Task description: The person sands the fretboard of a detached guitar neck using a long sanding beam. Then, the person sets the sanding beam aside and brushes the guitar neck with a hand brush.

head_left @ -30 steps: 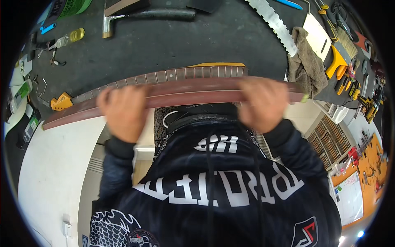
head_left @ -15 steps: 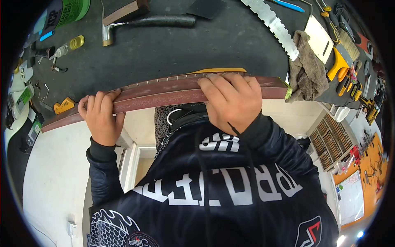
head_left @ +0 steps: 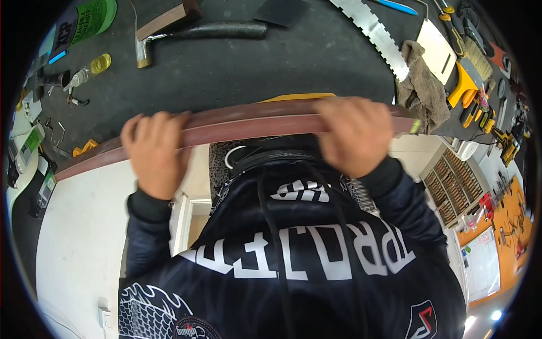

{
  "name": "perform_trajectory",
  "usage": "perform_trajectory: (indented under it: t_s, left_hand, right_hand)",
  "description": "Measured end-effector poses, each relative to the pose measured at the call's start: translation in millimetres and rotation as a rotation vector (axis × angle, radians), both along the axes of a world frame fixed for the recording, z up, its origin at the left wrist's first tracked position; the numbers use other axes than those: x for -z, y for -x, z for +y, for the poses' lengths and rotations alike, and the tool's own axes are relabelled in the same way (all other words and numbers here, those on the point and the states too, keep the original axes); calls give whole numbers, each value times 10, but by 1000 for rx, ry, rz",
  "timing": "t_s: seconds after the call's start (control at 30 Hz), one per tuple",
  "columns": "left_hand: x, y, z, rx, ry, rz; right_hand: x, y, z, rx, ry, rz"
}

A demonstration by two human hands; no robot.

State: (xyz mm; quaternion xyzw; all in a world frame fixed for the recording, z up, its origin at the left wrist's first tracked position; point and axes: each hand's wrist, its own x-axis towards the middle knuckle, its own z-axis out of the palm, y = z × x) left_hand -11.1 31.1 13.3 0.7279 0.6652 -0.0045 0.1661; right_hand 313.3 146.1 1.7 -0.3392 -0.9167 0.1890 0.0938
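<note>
A long, reddish-brown bar (head_left: 251, 129) lies across the near edge of the dark workbench, with a bit of yellow-green at its right end. It appears curved in this view. My left hand (head_left: 155, 152) wraps over its left half, the fingers on the far side and the thumb on the near side. Farther right, my right hand (head_left: 360, 135) grips the bar the same way, its fingers blurred by motion. A yellow edge (head_left: 299, 97) of something shows just beyond the bar; the rest is hidden.
A hammer (head_left: 226, 30) and wooden block (head_left: 169, 21) lie on the far mat. At right are a notched metal straightedge (head_left: 375, 40), a brown rag (head_left: 422, 85) and several hand tools. A small bottle (head_left: 100, 64) and a green tub (head_left: 93, 22) stand at left.
Both my hands have slid to the right, the right one farther along the bar. The bar's right end has also shifted a little right, over the rag's lower part.
</note>
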Motion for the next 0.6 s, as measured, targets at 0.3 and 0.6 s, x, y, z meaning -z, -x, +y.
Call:
perform_trajectory:
  t_s: [0.3,0.6]
  left_hand:
    - [60,365,-146,-56,-39,89]
    - [69,-576,101,2,-119,20]
  right_hand:
    - [47,487,-107,53,-65,130]
    - [34,-473,61,48,-78,45]
